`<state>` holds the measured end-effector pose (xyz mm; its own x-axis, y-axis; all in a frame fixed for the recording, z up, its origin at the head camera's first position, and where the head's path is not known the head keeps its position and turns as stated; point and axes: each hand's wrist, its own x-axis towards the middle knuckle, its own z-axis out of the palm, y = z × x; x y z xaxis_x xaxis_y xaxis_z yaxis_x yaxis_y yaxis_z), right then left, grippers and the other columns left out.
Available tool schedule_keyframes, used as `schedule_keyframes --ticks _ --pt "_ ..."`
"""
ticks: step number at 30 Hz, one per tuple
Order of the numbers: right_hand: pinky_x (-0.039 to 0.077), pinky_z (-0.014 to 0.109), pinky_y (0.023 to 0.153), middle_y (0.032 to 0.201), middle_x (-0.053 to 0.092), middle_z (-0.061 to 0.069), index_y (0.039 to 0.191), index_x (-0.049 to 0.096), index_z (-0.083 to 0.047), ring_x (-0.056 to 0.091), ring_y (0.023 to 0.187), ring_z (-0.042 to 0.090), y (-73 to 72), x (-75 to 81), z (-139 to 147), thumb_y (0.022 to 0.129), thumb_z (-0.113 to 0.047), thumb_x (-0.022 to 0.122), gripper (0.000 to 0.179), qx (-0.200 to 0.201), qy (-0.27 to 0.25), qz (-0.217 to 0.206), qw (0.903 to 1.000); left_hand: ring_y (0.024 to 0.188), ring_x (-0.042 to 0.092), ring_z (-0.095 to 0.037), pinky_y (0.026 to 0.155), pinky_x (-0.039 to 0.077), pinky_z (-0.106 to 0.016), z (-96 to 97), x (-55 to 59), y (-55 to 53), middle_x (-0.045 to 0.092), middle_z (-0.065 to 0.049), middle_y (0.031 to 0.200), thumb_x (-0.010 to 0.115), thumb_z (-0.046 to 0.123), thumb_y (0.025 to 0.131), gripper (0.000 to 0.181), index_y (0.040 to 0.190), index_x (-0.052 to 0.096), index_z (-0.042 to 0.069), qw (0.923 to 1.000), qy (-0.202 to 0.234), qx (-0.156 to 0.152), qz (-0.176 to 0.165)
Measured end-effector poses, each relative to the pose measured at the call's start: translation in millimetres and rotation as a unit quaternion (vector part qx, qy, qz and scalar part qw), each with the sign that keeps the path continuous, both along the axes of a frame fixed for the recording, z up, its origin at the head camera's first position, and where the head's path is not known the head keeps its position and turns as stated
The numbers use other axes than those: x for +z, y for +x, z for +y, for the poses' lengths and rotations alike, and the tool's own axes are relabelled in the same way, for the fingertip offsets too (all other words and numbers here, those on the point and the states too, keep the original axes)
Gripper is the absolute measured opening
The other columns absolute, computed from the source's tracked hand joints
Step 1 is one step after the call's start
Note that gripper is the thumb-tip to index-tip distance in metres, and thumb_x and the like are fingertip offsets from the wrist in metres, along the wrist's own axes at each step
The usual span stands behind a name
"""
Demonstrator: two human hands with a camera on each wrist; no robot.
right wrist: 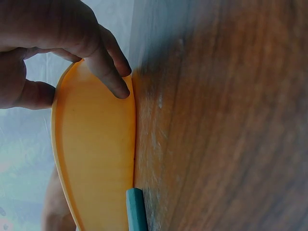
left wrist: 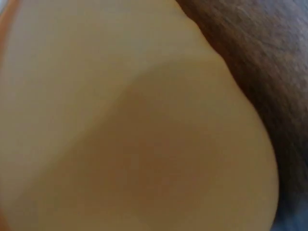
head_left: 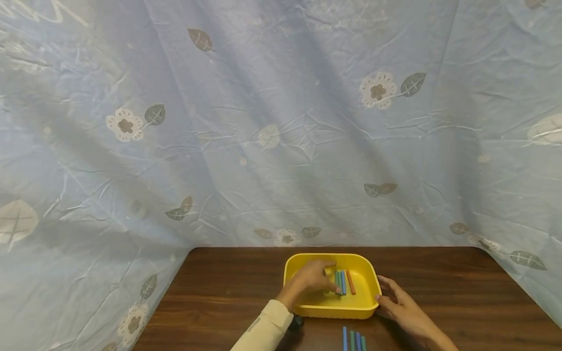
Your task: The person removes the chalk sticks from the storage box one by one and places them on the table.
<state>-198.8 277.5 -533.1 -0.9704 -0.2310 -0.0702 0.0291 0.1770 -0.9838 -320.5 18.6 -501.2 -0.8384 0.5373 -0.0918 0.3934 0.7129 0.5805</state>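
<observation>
At the bottom of the frame, left of centre, I wear a cream sleeve point(head_left: 263, 330) with a slightly wrinkled cuff point(head_left: 279, 313) and dark lettering point(head_left: 253, 325) too small to read. My left hand point(head_left: 312, 276), right hand point(head_left: 398, 303) and right forearm point(head_left: 432, 335) are bare.

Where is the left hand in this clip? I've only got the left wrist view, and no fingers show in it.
Observer: The left hand is inside the yellow tray.
Operator: And the right hand?
Observer: The right hand grips the tray's right side, thumb at the rim.
Operator: Anything in front of the tray?
Observer: Four blue and green sticks on the table, cut off by the head view's bottom edge.
</observation>
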Motion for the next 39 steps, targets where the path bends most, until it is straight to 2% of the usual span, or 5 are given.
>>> schedule_keyframes --ticks 11,17,33,34,39 --pt "0.060 0.052 0.103 0.163 0.023 0.046 0.165 0.009 0.011 0.052 0.142 0.054 0.8 -0.7 -1.5 0.114 -0.020 0.053 0.075 -0.006 0.005 -0.006 1.0000 0.134 0.065 -0.024 0.112 0.053 -0.041 2.1 -8.5 -3.9 0.070 -0.004 0.145 0.094 0.036 0.085 0.070 0.147 0.067 0.018 0.9980 -0.051 -0.020 0.030" --pt "0.060 0.053 0.103 0.163 0.023 0.046 0.166 0.008 0.010 0.051 0.142 0.055 0.9 0.2 -2.2 0.114 -0.021 0.053 0.075 -0.006 0.007 -0.007 0.9999 0.130 0.066 -0.020 0.111 0.054 -0.039 3.3 -5.0 -0.4 0.071 -0.002 0.144 0.095 0.038 0.083 0.071 0.146 0.068 0.019 0.9972 -0.069 -0.014 0.027" --pt "0.060 0.055 0.102 0.163 0.025 0.045 0.166 0.011 0.009 0.053 0.141 0.053 0.0 -0.7 -3.5 0.114 -0.021 0.054 0.074 -0.018 0.009 -0.009 0.9998 0.127 0.067 -0.022 0.106 0.056 -0.039 4.5 -14.6 -6.0 0.072 0.000 0.141 0.098 0.043 0.078 0.070 0.139 0.073 0.021 0.9971 -0.069 0.001 0.033" --pt "0.060 0.055 0.102 0.163 0.025 0.045 0.166 0.011 0.009 0.053 0.142 0.053 0.2 -0.7 -3.6 0.114 -0.021 0.054 0.074 -0.019 0.009 -0.008 0.9997 0.127 0.067 -0.023 0.107 0.056 -0.040 5.0 -10.2 -3.1 0.072 -0.001 0.141 0.099 0.039 0.077 0.069 0.138 0.073 0.020 0.9976 -0.065 0.007 0.025" --pt "0.060 0.054 0.103 0.164 0.024 0.045 0.166 0.011 0.009 0.051 0.143 0.055 0.0 -0.7 -2.8 0.114 -0.020 0.054 0.074 -0.022 0.008 -0.007 0.9997 0.120 0.070 -0.023 0.102 0.058 -0.039 3.8 -8.3 -1.9 0.074 -0.002 0.135 0.099 0.040 0.075 0.070 0.137 0.074 0.020 0.9980 -0.053 0.013 0.031"
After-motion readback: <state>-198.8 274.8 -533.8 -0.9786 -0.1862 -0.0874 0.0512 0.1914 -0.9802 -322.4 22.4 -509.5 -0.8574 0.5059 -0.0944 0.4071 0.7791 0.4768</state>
